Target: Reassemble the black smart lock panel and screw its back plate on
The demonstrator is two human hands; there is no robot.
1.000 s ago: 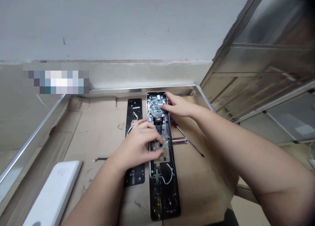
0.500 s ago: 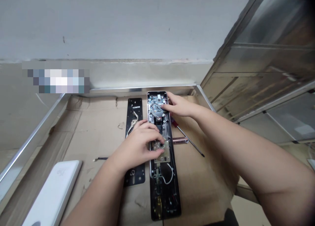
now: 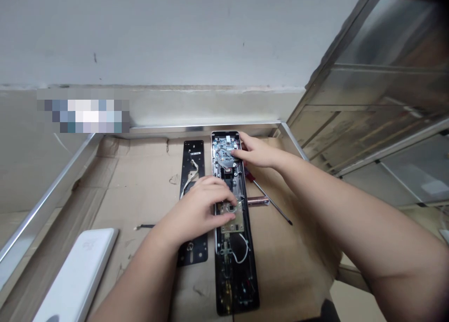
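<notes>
A long, narrow black housing [image 3: 236, 284], like that of an electronic door lock, lies with its inside facing up. My right hand [image 3: 254, 151] grips its far right edge, thumb over the blue circuit board [image 3: 222, 146] and fingers down the side. Over the housing's middle, my left hand [image 3: 206, 200] touches a small yellowish circuit board [image 3: 238, 224]; thumb and forefinger are apart, with a small dark part between them. Its other fingers reach across the left rim. A white wire [image 3: 242, 259] curves below that board. Left of the housing lies a black perforated plate [image 3: 192, 149], partly hidden by my left hand.
A screwdriver [image 3: 271, 202] and a copper-coloured cylinder [image 3: 258, 201] lie right of the housing. A white oblong cover [image 3: 82, 266] is at front left, and a short dark cable [image 3: 143, 226] lies beyond it. Cardboard [image 3: 140, 172] lines the metal-rimmed table [image 3: 196, 128].
Both hands keep almost the same places on the housing. The fingers of my left hand have shifted slightly over the small board; the whole view has moved a little.
</notes>
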